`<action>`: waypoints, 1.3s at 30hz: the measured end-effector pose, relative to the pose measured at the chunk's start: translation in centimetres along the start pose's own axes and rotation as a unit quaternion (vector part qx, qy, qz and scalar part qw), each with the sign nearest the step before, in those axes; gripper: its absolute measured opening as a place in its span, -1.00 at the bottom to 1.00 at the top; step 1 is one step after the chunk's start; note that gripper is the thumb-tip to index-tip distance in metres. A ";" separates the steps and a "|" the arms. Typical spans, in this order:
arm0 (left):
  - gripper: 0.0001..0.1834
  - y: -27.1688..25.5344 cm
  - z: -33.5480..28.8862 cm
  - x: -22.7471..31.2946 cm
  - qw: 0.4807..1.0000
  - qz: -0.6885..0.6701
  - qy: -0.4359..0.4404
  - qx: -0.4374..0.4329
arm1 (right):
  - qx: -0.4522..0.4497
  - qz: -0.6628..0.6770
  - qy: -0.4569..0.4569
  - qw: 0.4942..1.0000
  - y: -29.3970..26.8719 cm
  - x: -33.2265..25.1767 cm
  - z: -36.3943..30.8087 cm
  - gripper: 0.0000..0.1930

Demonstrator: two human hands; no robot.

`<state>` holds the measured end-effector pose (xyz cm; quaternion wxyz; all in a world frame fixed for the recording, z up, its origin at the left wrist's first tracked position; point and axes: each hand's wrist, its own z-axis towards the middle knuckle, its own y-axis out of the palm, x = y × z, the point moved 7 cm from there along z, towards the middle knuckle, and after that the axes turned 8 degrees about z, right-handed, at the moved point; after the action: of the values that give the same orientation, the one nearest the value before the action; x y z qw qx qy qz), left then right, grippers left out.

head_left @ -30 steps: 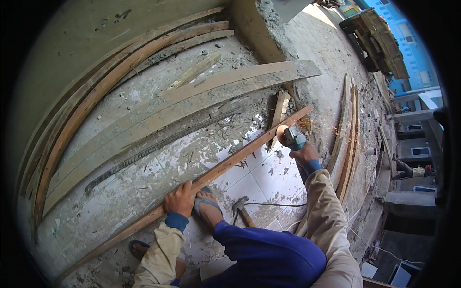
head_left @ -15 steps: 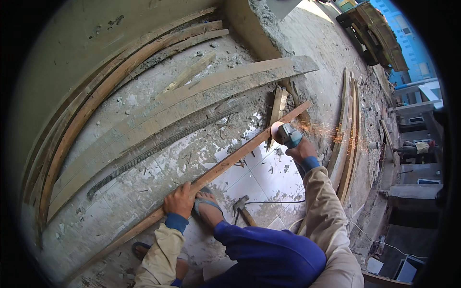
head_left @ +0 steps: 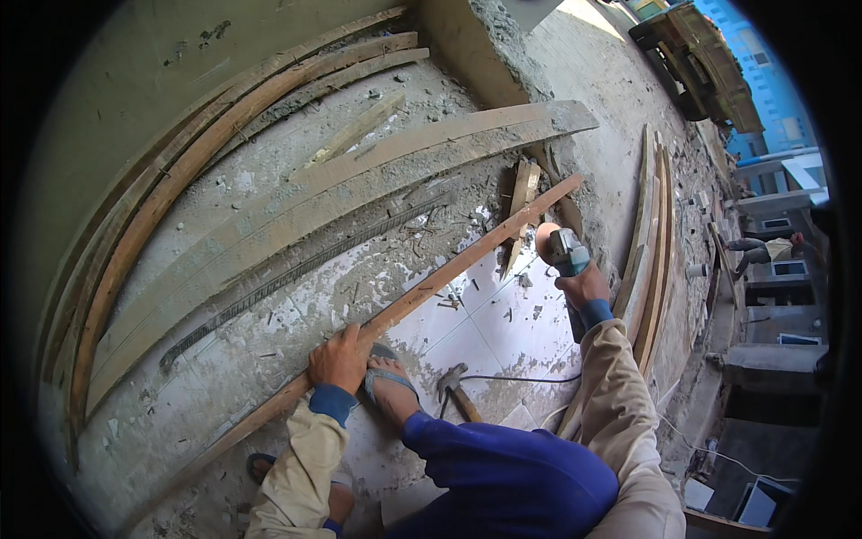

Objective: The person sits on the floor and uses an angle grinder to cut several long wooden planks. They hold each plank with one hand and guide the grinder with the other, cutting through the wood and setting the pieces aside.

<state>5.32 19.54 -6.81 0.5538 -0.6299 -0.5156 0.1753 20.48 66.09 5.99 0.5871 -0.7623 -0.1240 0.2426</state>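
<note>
A long reddish-brown wooden batten [head_left: 449, 267] runs slantwise from the lower left up to the right. My left hand [head_left: 338, 357] is closed around it, close to my sandalled foot [head_left: 392, 384]. In my right hand [head_left: 585, 287] is an angle grinder [head_left: 568, 251] with a teal body and a round disc [head_left: 544, 241]. The disc stands just right of the batten's far end, apart from it, and no sparks show. Short wood pieces [head_left: 520, 202] lie under that far end. On the tiles beside my foot rests a claw hammer [head_left: 460, 392].
Wide dusty planks [head_left: 314, 193] and a steel lattice strip [head_left: 296, 280] lie to the left. More boards [head_left: 648, 260] are stacked at the right. A dark cord [head_left: 521, 378] crosses the tiles. Nails and rubble are scattered about. Far right, another person [head_left: 759, 251] and a truck [head_left: 696, 58] are visible.
The grinder has moved right, off the batten, and its spark stream has stopped. The batten's far end has shifted slightly up. My left hand stays on it. A distant person has come into clearer view.
</note>
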 end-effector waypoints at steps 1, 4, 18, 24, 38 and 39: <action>-0.53 -0.5 1.2 0.7 1.000 -0.010 0.001 0.009 | -0.002 0.005 0.002 1.000 0.1 -0.1 -0.4 -0.35; -0.54 -1.4 4.6 3.2 1.000 -0.014 0.002 0.021 | 0.004 0.017 -0.011 1.000 0.6 -1.1 -1.2 -0.32; -0.11 -2.5 2.8 -8.3 0.987 -0.125 0.088 -0.044 | -0.104 -0.064 -0.135 0.983 3.5 -9.6 -5.0 -0.33; -0.19 -2.4 -1.3 -14.4 0.968 -0.087 -0.076 -0.224 | -0.123 -0.068 -0.142 0.980 3.8 -10.6 -5.9 -0.34; -0.48 -2.7 -1.1 -7.7 0.998 0.048 -0.047 -0.017 | -0.129 -0.069 -0.146 0.978 4.2 -11.5 -7.0 -0.33; -0.49 -2.7 -1.3 -7.7 0.998 0.052 -0.044 -0.010 | -0.133 -0.072 -0.138 0.979 4.3 -11.4 -7.1 -0.32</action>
<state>2.01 11.98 -6.66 0.5145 -0.6529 -0.5080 0.2257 14.03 53.60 5.74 0.4738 -0.7816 -0.2894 0.2842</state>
